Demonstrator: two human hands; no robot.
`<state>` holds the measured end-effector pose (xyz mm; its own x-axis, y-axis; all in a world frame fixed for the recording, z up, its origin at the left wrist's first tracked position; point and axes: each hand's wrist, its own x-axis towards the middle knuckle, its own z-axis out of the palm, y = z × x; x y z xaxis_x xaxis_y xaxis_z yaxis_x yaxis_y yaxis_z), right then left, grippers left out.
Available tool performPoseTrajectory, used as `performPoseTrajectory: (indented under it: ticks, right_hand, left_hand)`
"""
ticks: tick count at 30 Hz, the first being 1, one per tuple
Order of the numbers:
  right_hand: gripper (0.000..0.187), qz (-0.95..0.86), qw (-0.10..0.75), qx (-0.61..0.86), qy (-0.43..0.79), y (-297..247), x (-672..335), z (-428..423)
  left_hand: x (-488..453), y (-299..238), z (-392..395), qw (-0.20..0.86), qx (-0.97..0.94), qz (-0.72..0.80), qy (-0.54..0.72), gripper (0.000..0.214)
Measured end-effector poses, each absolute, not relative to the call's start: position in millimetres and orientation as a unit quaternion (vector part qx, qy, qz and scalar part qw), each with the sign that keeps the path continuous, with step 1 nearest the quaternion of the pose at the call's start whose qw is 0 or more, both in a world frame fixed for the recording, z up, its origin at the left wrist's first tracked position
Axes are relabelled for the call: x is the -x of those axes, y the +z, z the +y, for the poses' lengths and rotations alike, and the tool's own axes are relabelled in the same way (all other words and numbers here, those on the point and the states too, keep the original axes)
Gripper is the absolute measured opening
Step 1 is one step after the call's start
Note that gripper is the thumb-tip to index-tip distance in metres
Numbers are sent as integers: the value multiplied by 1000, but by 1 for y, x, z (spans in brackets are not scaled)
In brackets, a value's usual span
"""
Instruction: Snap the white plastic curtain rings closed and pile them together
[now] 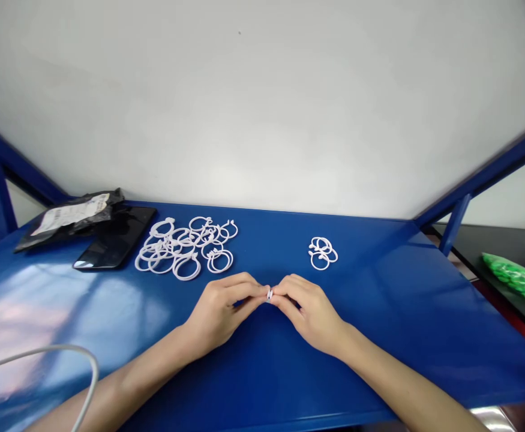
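Note:
Both of my hands meet at the middle of the blue table (379, 324). My left hand (224, 309) and my right hand (309, 309) pinch a small white plastic ring (270, 294) between their fingertips; only a bit of it shows. A pile of several white rings (185, 246) lies behind my left hand. A small cluster of white rings (322, 252) lies behind my right hand.
A black phone (116, 243) lies at the back left, next to a black plastic bag with a white label (71, 216). A white cable (82, 360) curves over the near left. Green items (516, 277) sit on a dark surface at the right. Blue frame struts rise at both sides.

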<state>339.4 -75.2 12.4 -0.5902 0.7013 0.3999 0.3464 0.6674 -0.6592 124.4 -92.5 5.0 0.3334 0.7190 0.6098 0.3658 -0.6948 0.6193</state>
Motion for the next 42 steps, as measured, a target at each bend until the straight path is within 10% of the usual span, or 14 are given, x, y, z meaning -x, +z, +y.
performPoseTrajectory:
  ticks: [17,26,36,42]
  right_hand:
    - [16,-850,287,440,33,10,-357,-46]
    - [19,-784,164,589,-103,19,-392,-21]
    - [23,-742,312,434,405,14,-336,-65]
    - [13,-677,335,434,491,7,-329,-67]
  left_hand:
    - [-83,10,-65,-111,-799,535,254,21]
    - [-57,15,-52,13,-823,543,167,20]
    - [-112,20,-86,-141,-895,319,278,22]
    - [-129,10,-98,-171,-918,251,255,23]
